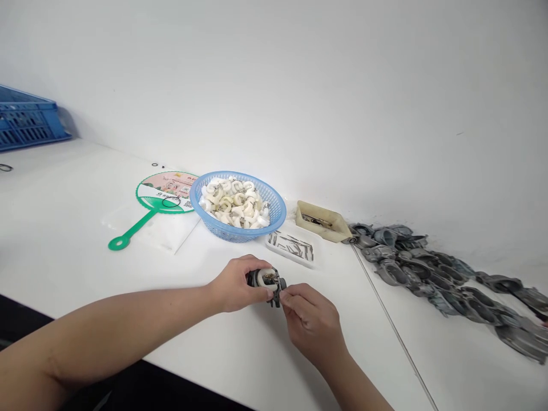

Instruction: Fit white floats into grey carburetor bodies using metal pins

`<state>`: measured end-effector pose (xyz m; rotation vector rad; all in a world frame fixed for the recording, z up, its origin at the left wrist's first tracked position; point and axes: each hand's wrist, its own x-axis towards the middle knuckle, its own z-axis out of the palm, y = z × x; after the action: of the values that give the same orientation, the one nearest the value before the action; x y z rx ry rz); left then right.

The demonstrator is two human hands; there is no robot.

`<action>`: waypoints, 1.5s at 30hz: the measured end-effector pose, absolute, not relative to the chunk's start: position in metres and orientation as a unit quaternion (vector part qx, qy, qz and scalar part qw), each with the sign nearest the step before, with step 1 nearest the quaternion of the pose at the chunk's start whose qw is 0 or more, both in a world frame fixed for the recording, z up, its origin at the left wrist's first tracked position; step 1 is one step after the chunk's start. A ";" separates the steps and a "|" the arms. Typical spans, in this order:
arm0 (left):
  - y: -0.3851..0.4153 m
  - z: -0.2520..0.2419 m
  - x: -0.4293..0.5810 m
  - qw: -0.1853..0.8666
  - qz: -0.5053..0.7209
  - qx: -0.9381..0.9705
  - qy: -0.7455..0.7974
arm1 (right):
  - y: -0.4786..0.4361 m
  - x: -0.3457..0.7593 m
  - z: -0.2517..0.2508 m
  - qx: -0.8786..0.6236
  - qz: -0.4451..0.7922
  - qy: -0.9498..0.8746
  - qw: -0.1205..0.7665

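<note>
A dark grey housing with a white curved insert and small brass-coloured bits inside is held just above the white table. My left hand wraps round its left side, thumb in front and fingers behind. At the right edge of the housing, the thumb and forefinger of my right hand are pinched together; whatever they hold is too small to make out. Behind the hands stands a blue basket full of white curved parts. A white tray with thin metal pieces lies to its right.
A beige bin with metal pieces sits beyond the tray. Many grey metal housings are piled along the wall at right. A green-handled fan and a clear plastic bag lie left of the basket. A blue crate stands far left.
</note>
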<state>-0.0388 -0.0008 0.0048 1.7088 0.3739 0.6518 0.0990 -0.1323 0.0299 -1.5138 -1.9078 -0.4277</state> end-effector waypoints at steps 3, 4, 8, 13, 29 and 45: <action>-0.001 0.007 -0.039 0.588 0.281 0.741 0.163 | -0.132 0.095 0.033 -0.587 -0.130 -0.716 0.356; -0.002 0.007 -0.039 0.585 0.281 0.743 0.165 | -0.131 0.094 0.035 -0.590 -0.119 -0.710 0.365; -0.002 0.008 -0.039 0.576 0.279 0.751 0.165 | -0.128 0.089 0.039 -0.604 -0.086 -0.686 0.396; 0.000 0.008 -0.038 0.574 0.286 0.750 0.159 | -0.127 0.089 0.038 -0.621 -0.039 -0.661 0.419; 0.001 0.013 -0.042 0.547 0.285 0.776 0.133 | -0.125 0.101 0.039 -0.592 0.010 -0.683 0.429; 0.007 0.031 -0.042 0.415 0.256 0.863 0.130 | -0.121 0.107 0.034 -0.583 0.073 -0.669 0.456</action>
<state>-0.0416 0.0071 0.0314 2.1688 0.3271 0.6444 0.1068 -0.1212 0.0338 -1.4381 -1.6490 0.1790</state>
